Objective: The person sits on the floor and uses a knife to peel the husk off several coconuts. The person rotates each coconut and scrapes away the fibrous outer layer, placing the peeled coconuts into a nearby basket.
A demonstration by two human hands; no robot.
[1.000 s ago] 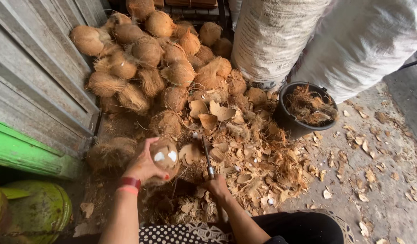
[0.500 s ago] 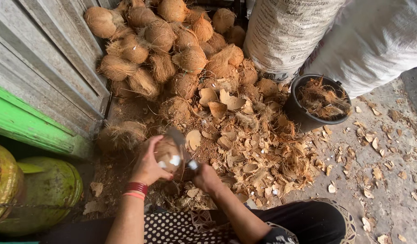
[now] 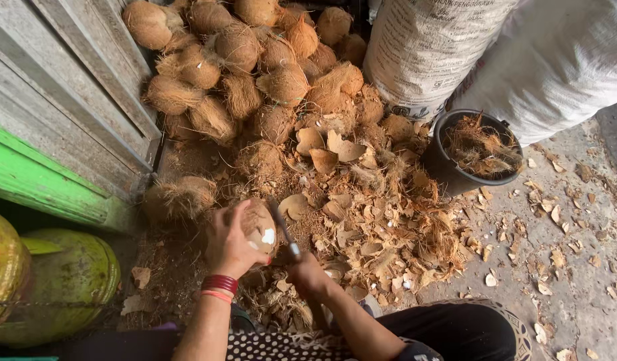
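Observation:
My left hand (image 3: 229, 246), with red bangles at the wrist, grips a brown coconut (image 3: 260, 224) whose shell is chipped to show white flesh. My right hand (image 3: 307, 273) is closed around the handle of a knife (image 3: 282, 231); its dark blade lies against the coconut's right side. Both hands are low in the view, just above my knees. A heap of husked brown coconuts (image 3: 255, 60) fills the ground beyond them.
Shell chips and fibre (image 3: 382, 234) litter the ground to the right. A black bucket (image 3: 449, 172) of husk stands beside two big white sacks (image 3: 455, 47). A grey wooden wall (image 3: 61, 87) with a green ledge (image 3: 34, 180) runs on the left, with yellow-green containers (image 3: 61, 281) below it.
My right hand has brought the knife from out over the shell litter in against the coconut. The left hand has turned the coconut, which now shows less white. The camera has tilted closer.

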